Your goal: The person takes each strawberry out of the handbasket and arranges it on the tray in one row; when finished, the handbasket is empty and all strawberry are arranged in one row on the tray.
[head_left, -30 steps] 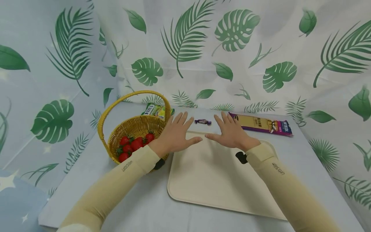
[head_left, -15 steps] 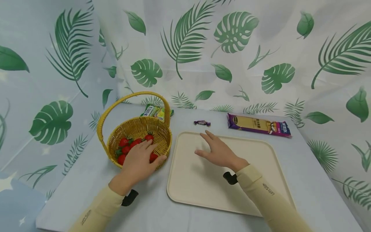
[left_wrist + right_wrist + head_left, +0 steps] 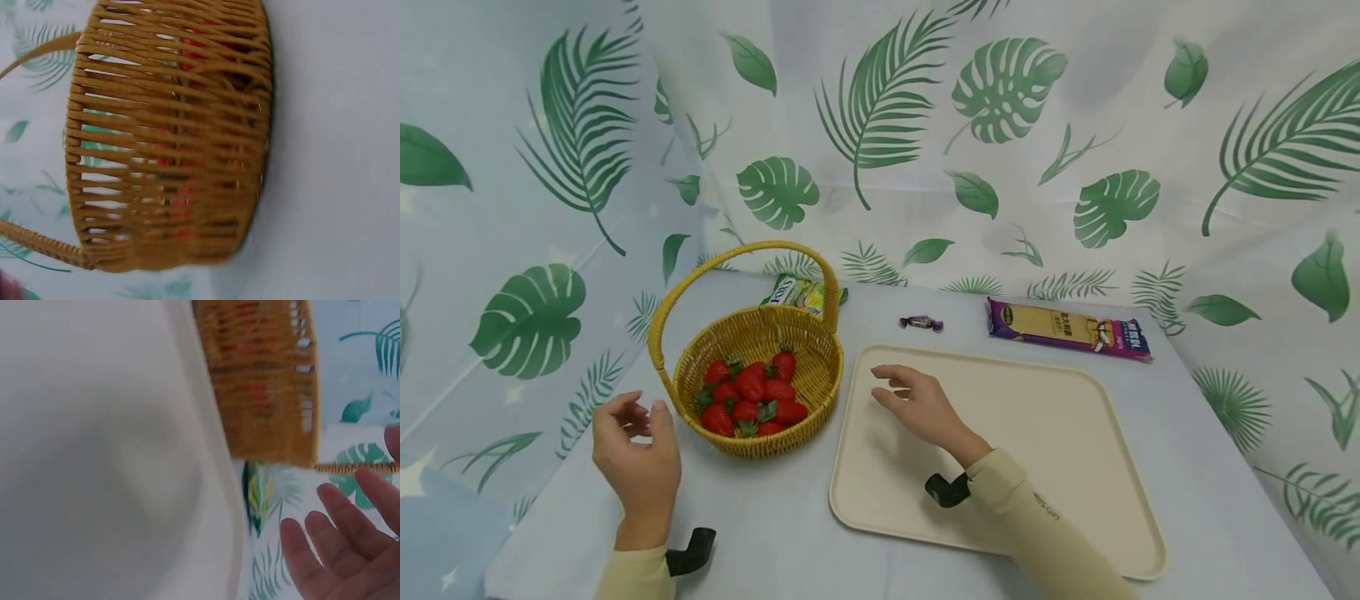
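The basket (image 3: 760,333) partly hides a green packet (image 3: 808,293). Beside the basket, the left hand (image 3: 638,462) curls loosely; the right hand (image 3: 925,408) spreads loosely over the tray (image 3: 1037,417).

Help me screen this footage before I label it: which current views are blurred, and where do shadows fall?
Head view: mostly sharp, the strawberries and basket clear, a soft shadow on the tray near the right hand; left wrist view: the basket weave smeared in places; right wrist view: basket and tray edge soft, a broad dim shadow over the tray.
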Available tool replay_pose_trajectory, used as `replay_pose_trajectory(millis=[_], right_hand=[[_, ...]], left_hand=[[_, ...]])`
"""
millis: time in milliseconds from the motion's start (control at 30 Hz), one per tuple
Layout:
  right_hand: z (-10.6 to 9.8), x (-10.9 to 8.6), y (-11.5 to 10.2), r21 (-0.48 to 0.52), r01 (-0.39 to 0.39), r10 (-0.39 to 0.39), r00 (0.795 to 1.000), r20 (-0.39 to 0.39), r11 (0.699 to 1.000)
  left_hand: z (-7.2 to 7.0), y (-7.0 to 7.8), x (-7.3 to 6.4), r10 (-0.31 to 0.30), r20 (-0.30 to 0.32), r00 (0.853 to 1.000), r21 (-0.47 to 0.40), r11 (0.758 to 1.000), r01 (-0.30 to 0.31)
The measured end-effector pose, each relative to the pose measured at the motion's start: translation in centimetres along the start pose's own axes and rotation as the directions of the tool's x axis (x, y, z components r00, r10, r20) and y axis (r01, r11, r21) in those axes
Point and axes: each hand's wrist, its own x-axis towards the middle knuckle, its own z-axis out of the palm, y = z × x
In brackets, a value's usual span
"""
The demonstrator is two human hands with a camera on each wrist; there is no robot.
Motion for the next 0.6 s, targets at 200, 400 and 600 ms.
replay_pose_trajectory(millis=[200, 400, 600], right_hand=[[2.3, 1.8, -2.0, 0.182, 0.014, -0.002, 0.998, -0.067, 0.983], [3.8, 2.9, -4.8, 0.287, 0.026, -0.021, 1.000, -0.020, 0.958], [4.8, 4.1, -6.5, 0.281, 0.046, -0.063, 0.997, 0.049, 0.958]], left_hand=[[1.4, -1.4, 0.6, -0.363, 0.258, 0.895, 0.064, 0.931, 0.359], [3.1, -2.8, 1.6, -0.476, 0.294, 0.828, 0.069, 0.875, 0.479], [4.7, -4.1, 1.8, -0.523, 0.246, 0.816, 0.047, 0.847, 0.529]])
